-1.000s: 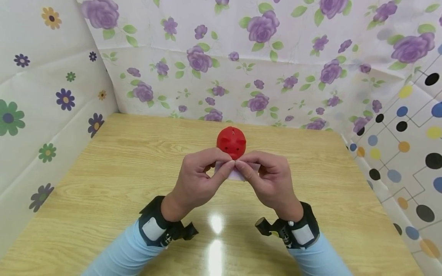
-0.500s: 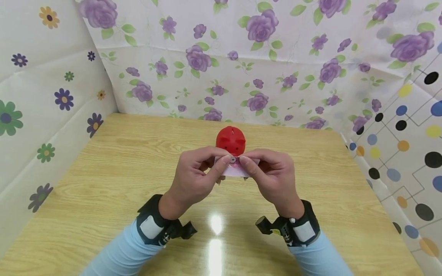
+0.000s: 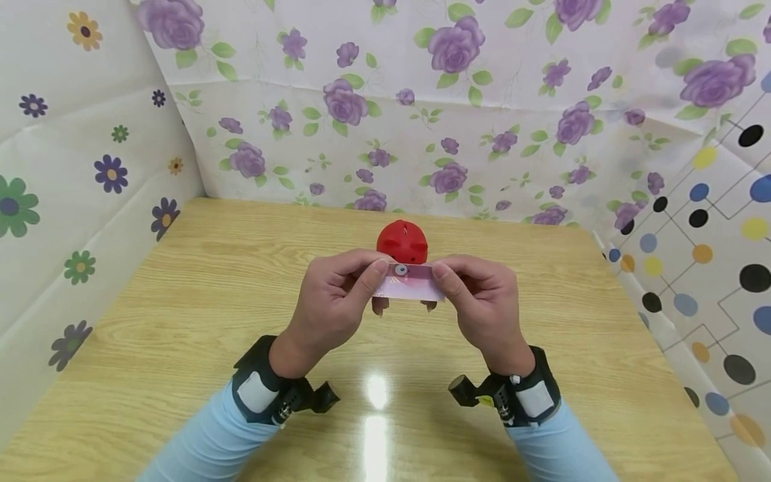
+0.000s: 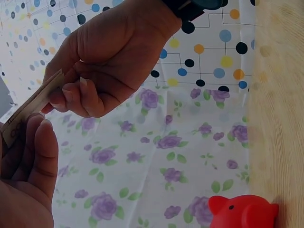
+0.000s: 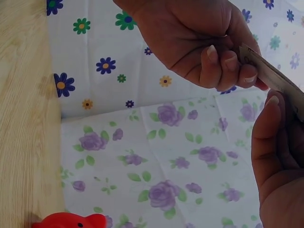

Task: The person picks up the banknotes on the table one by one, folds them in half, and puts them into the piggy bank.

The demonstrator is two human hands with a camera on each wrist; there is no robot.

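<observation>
Both hands hold a small pinkish folded banknote point(image 3: 414, 286) out in front, above the table. At its left end my left hand point(image 3: 337, 298) pinches it between thumb and fingers. The right hand point(image 3: 484, 304) pinches the opposite end the same way, thumb on top. Seen edge-on in the left wrist view, the banknote point(image 4: 32, 108) shows folded layers. Just beyond the hands sits a red piggy bank point(image 3: 402, 239), a coin slot on its back. Its lower part is hidden behind the banknote in the head view.
The wooden table point(image 3: 253, 248) stretches out on all sides of the piggy bank. White cloth with purple roses point(image 3: 349, 154) hangs behind it. Flower-print cloth point(image 3: 78, 201) borders the left side, and dotted cloth point(image 3: 693, 268) the right.
The hands have spread apart along the banknote, thumbs moving from its middle towards its ends. More of its printed face now shows. The piggy bank has stayed in place.
</observation>
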